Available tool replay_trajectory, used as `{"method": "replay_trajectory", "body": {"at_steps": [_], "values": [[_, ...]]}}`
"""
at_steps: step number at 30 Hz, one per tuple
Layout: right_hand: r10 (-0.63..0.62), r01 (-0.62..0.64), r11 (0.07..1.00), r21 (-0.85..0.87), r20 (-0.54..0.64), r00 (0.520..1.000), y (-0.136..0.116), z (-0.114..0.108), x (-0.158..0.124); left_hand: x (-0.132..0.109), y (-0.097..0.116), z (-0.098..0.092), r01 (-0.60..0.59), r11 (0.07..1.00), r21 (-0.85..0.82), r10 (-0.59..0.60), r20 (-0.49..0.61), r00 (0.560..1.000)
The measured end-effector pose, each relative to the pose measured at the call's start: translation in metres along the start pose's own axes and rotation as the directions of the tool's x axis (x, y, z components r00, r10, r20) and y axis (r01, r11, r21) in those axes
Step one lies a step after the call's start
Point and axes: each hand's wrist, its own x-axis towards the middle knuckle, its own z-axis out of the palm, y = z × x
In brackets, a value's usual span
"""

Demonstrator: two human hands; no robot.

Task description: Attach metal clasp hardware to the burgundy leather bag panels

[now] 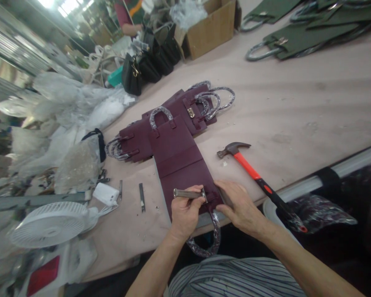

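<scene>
A burgundy bag panel (182, 163) with plastic-wrapped handles lies flat in front of me, its near end at the table edge. My left hand (186, 212) is closed around a short silver metal rod tool (185, 193), held tilted with its end at a small metal fitting on the panel. Beside it, my right hand (239, 204) rests on the panel's right edge, thumb apart from the stretched fingers. The near wrapped handle (215, 235) hangs over the table edge. A claw hammer (250, 167) with a red and black handle lies to the right.
More burgundy bag pieces (139, 140) are stacked behind. A thin metal tool (142, 197), a white fan (51, 225) and clear plastic bags (77, 165) are at left. Black bags (150, 62), a cardboard box (210, 31) and green bag pieces (297, 39) sit farther back; another person's arm (131, 29) shows beyond.
</scene>
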Motion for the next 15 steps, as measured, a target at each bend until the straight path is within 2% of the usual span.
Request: {"method": "replay_trajectory", "body": {"at_steps": [4,7,10,13,15], "values": [[0.025,-0.026,0.997,0.075,0.016,1.0,-0.003,-0.006,0.0,-0.001,0.001,0.003,-0.072,0.995,0.063,0.072,0.001,0.997],[0.1,-0.1,0.985,0.137,0.009,0.995,-0.012,-0.02,-0.003,-0.001,0.0,0.004,-0.1,0.991,0.094,0.102,-0.013,0.995],[0.213,-0.201,0.974,0.103,-0.12,0.97,-0.02,-0.042,-0.008,-0.001,-0.001,0.004,-0.093,0.992,0.09,0.095,-0.029,0.995],[0.283,-0.306,0.952,-0.026,-0.311,0.907,-0.017,-0.065,-0.011,-0.001,-0.002,0.005,-0.091,0.993,0.074,0.094,-0.038,0.995],[0.322,-0.392,0.913,-0.114,-0.389,0.863,-0.008,-0.077,-0.013,-0.001,-0.002,0.005,-0.093,0.993,0.071,0.096,-0.038,0.995]]}}
